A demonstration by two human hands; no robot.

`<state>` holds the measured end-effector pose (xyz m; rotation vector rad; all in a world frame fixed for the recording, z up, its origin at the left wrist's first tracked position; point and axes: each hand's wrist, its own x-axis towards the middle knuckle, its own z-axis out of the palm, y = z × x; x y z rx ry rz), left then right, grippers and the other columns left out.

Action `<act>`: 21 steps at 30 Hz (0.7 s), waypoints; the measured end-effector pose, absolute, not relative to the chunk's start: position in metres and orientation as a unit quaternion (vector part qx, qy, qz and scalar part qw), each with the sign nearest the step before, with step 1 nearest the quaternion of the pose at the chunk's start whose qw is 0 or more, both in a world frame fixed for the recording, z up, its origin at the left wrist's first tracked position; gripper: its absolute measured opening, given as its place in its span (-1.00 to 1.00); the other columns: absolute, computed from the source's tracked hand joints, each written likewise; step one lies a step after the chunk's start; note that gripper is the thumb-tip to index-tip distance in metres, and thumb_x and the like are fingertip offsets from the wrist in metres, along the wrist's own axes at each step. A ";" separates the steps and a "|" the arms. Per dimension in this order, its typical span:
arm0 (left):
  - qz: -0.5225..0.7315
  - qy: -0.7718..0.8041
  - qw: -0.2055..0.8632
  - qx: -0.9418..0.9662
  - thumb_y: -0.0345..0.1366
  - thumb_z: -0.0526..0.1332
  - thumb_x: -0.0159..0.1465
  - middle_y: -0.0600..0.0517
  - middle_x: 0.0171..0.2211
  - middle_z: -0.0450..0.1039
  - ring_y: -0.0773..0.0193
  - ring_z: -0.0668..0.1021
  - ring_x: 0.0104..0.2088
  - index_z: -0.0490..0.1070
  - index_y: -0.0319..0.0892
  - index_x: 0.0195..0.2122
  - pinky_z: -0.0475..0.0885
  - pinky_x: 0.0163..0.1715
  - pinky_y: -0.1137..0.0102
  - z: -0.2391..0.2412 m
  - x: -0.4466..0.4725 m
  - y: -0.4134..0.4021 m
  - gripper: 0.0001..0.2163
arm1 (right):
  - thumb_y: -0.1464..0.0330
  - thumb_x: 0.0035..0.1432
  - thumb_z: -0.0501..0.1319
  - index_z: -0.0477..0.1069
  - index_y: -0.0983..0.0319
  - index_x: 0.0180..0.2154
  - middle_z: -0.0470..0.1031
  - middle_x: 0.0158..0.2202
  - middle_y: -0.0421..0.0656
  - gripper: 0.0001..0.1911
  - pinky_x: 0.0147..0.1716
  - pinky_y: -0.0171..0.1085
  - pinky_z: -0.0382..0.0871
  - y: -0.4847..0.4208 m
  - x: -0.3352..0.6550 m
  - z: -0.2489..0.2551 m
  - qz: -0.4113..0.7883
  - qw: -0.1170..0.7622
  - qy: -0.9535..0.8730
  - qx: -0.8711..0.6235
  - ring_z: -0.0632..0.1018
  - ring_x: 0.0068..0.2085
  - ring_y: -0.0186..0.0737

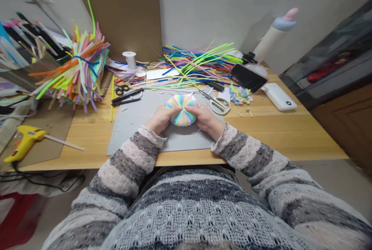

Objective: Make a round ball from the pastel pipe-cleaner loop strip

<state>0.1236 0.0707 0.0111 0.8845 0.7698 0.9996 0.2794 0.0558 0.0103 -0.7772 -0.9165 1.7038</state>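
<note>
Between my two hands is a round, pastel-striped disc (183, 117) that looks made of pipe cleaners, its stripes running out from the middle. My left hand (161, 118) grips its left side, thumb pressed on the face near the centre. From the other side my right hand (207, 117) grips it the same way. The fingers behind the disc are hidden. It is held above a grey mat (139, 126). Just beyond my right hand lie scissors with pale handles (220, 106). Black pens (128, 97) rest at the mat's upper left.
A yellow glue gun (26, 141) lies at the far left, near a big bundle of pipe cleaners (81, 68). Loose pipe cleaners (197, 64) spread along the back. At right are a phone (248, 77), a white power bank (280, 97) and a small pastel fuzzy piece (240, 94).
</note>
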 end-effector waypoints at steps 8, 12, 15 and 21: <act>0.481 0.267 0.722 0.421 -0.22 0.45 0.03 -0.13 0.00 0.55 -0.01 0.56 0.03 0.53 -0.21 -0.04 0.39 0.11 0.19 0.017 0.128 0.069 -0.56 | 0.25 -0.13 0.43 0.49 0.18 -0.24 0.63 -0.23 -0.16 -0.65 -0.07 -0.10 0.52 0.055 0.278 0.010 0.745 0.501 -0.340 -0.280 0.57 -0.04 -0.03; 0.466 0.265 0.753 0.381 -0.05 0.37 0.12 -0.12 -0.05 0.58 -0.03 0.53 0.08 0.54 -0.22 -0.07 0.38 0.13 0.18 0.021 0.128 0.070 -0.57 | 0.34 -0.16 0.43 0.51 0.20 -0.25 0.64 -0.26 -0.15 -0.67 -0.07 -0.10 0.52 0.060 0.283 0.008 0.736 0.493 -0.347 -0.309 0.60 -0.10 -0.04; 0.477 0.297 0.756 0.335 -0.04 0.27 0.23 -0.13 -0.11 0.60 0.01 0.54 0.06 0.54 -0.26 -0.14 0.38 0.14 0.17 0.019 0.126 0.075 -0.63 | 0.38 -0.14 0.41 0.51 0.21 -0.21 0.63 -0.19 -0.11 -0.64 -0.03 -0.07 0.51 0.062 0.285 0.007 0.750 0.473 -0.354 -0.299 0.60 -0.08 -0.02; 0.476 0.300 0.772 0.296 -0.07 0.18 0.32 -0.17 -0.08 0.58 0.04 0.54 0.06 0.50 -0.30 -0.08 0.37 0.15 0.20 0.012 0.123 0.081 -0.63 | 0.34 -0.04 0.37 0.45 0.19 -0.10 0.63 -0.14 -0.09 -0.61 -0.02 -0.02 0.54 0.060 0.282 0.006 0.789 0.493 -0.244 -0.275 0.58 -0.02 0.01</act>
